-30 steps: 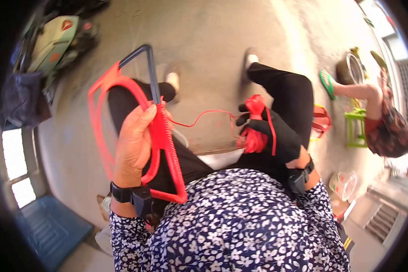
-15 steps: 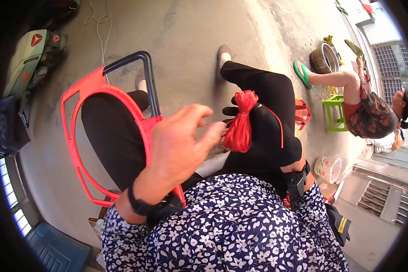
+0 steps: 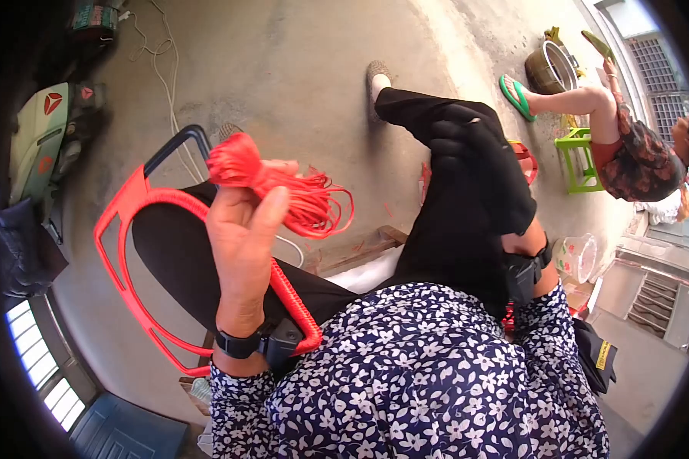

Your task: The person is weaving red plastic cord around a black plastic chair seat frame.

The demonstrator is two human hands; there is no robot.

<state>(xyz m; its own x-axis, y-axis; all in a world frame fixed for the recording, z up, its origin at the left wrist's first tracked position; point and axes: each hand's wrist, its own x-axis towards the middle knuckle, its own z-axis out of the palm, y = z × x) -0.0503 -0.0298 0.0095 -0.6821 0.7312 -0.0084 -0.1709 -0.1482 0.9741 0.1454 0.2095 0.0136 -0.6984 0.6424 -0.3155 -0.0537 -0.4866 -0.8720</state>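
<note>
One left hand (image 3: 245, 252) grip clamped on red cord bundle (image 3: 283, 187); right hand (image 3: 467, 145) gloved black, grip unclear; red frame (image 3: 130, 229) on lap.

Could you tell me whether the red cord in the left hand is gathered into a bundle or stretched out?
Gathered. The left hand holds the red cord as a bunched coil, with loops hanging off to the right.

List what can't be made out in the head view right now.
- Right hand: dark, blends into the black trouser leg; grip unreadable.
- Red frame: its near side hidden behind the left hand and leg.
- Red cord bundle: free end lost in the tangle.
- Metal pot: contents too small.
</note>
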